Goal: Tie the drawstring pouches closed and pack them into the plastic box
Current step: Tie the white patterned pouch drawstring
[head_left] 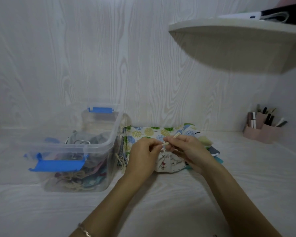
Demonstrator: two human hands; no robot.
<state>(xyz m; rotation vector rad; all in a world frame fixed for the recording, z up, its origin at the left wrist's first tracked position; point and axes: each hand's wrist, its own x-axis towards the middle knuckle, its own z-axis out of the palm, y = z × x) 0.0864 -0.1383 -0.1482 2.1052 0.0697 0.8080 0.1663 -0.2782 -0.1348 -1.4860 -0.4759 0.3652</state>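
We see both hands meeting over a small pale pouch (pixel 167 164) that lies on the white bench (pixel 161 202), just to the right of the clear plastic box (pixel 99 147). The left hand (pixel 143 156) has its fingers curled in, the thumb and forefinger pinched on a cream drawstring (pixel 166 143) that rises from the gathered neck of the pouch. The right hand (pixel 186 149) is likewise nearly closed, its fingertips nipping the same cord right beside the left hand's, so the two hands almost touch above the pouch. The pouch has a small printed pattern we cannot make out, and its lower edge shows between the two wrists. Behind it, also right of the box, lies a flat stack of pouches (pixel 161 132); the top one is white with blue, green and yellow tree shapes, and darker fabric edges poke out on the side farthest from the box. Loose cords hang from the stack's edge next to the box wall. The box stands open, with blue latches (pixel 56 165) on its near and far ends, and holds several bunched pouches with tied cords showing through its wall. Far to the right of the box, against the wall, stands a pink holder (pixel 261 129) with pens. A thin bracelet (pixel 84 230) circles the left wrist.
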